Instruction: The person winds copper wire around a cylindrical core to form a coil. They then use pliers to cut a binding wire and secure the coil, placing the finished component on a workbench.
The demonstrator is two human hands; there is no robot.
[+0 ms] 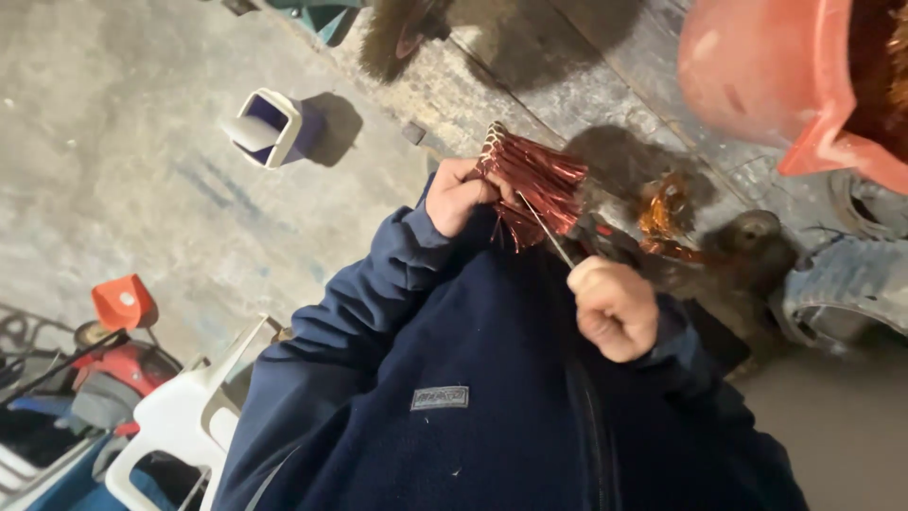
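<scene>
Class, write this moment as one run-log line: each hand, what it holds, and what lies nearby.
left hand: grips copper wire bundle | right hand: fist on thin metal tool, tip at bundle | nearby: orange bucket, tyre

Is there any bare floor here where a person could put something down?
Bare concrete floor lies around the small white-and-purple bin. It is crowded near the white plastic chair, and right of the red-copper wire bundle, by the orange plastic tub.

We see one small grey rectangular sewn label (440, 397) on the chest of the dark blue fleece jacket (492, 416); its marks look too blurred to make out.
</scene>
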